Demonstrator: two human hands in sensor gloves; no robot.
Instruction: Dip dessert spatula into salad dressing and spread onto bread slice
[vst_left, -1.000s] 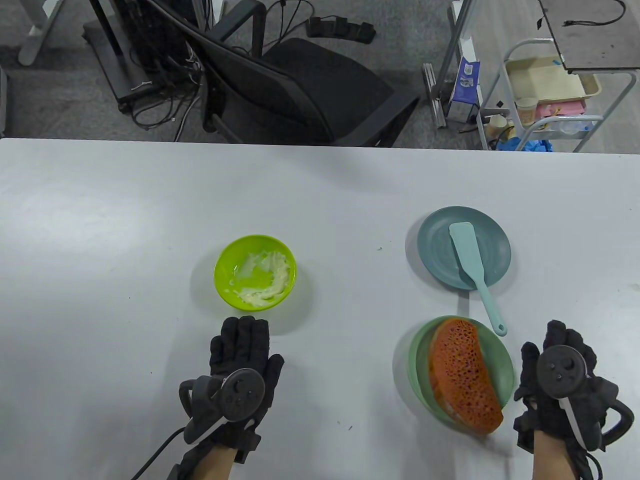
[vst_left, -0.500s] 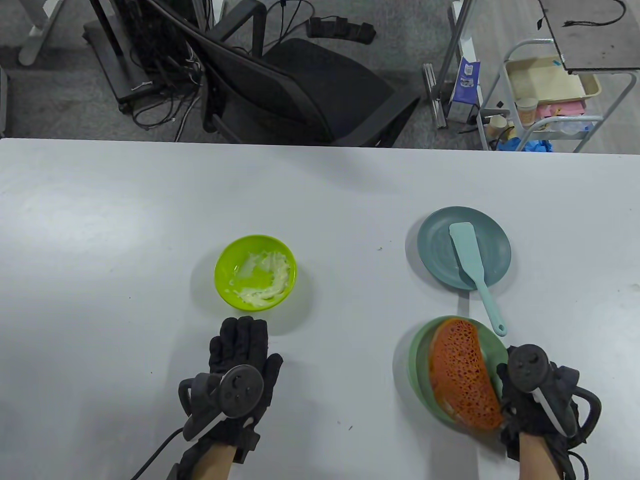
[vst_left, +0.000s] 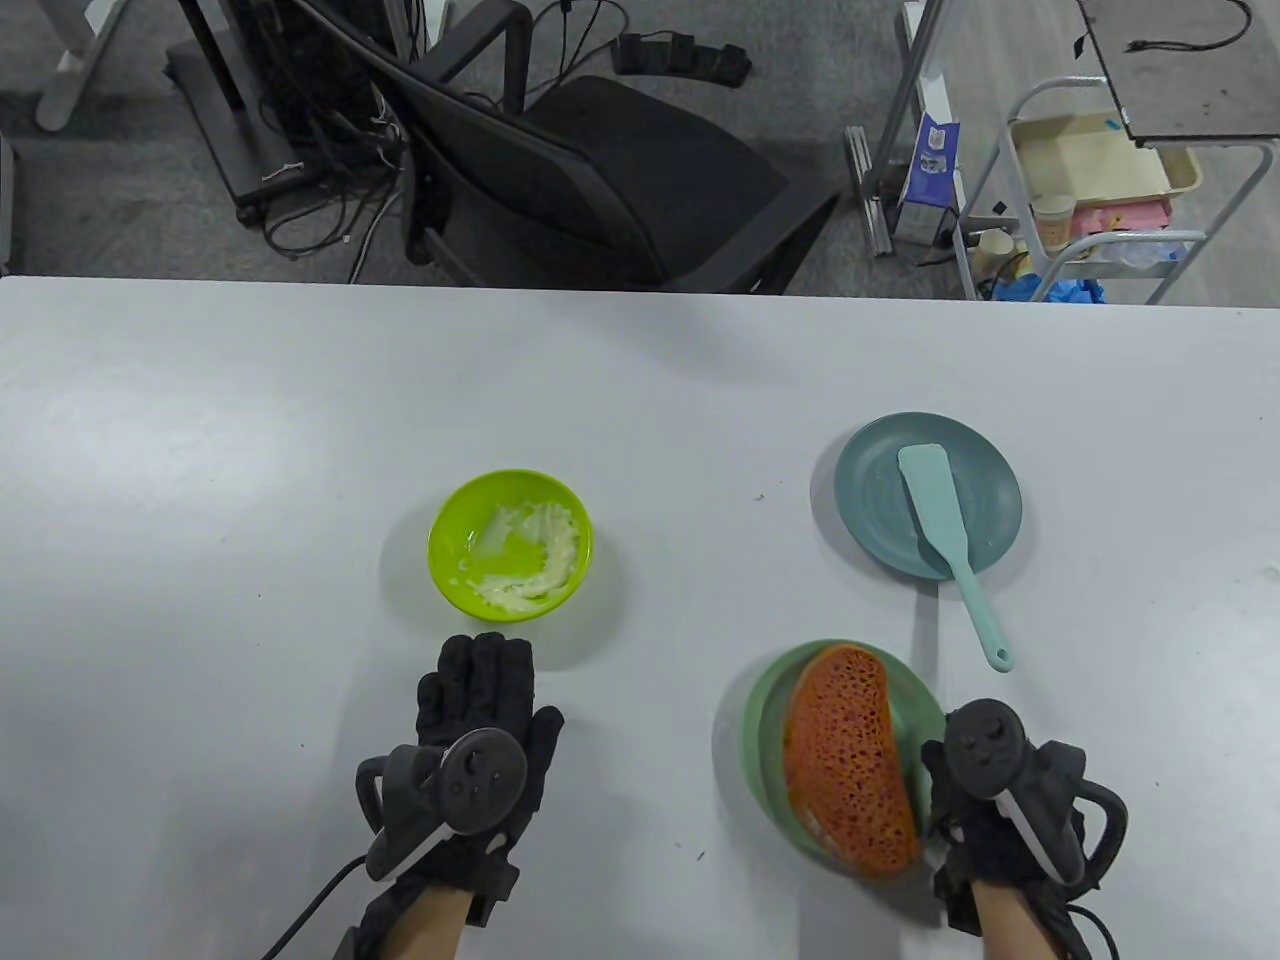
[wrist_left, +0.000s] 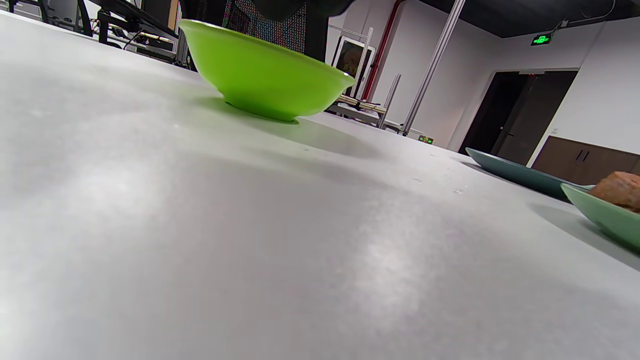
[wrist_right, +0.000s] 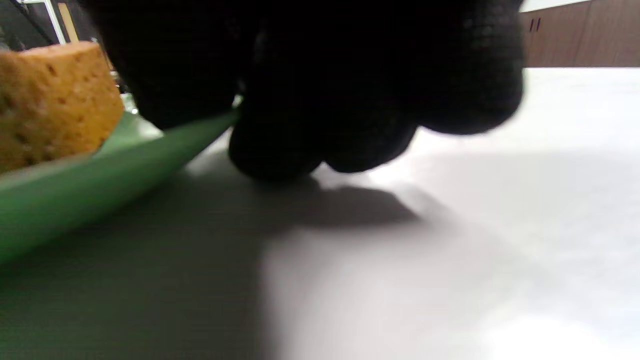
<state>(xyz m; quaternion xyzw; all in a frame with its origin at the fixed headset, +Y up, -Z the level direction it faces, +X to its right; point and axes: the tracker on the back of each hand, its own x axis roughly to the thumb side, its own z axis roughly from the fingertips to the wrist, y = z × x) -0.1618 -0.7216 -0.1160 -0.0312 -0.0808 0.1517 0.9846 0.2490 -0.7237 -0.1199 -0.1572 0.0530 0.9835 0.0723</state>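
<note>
Gripping the green plate (vst_left: 770, 740) by its right rim, with the spatula (vst_left: 945, 535) untouched on the blue plate (vst_left: 870, 480).

Risk, as I judge it: a jerky pull could slide the bread slice (vst_left: 848, 762) off, since it overhangs the near edge. Right hand (vst_left: 1000, 790) sits low, fingers (wrist_right: 310, 120) curled at the rim, apparently pinching it. Left hand (vst_left: 478, 740) lies flat, fingers straight, holding nothing, just short of the bowl (vst_left: 511, 543) of dressing (vst_left: 535, 565).

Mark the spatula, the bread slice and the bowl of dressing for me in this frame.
spatula (vst_left: 932, 500): table view, on its flat blade over the blue plate.
bread slice (vst_left: 846, 760): table view, middle of its orange porous face.
lime green bowl (vst_left: 446, 570): table view, on its inner wall beside the dressing.
</note>
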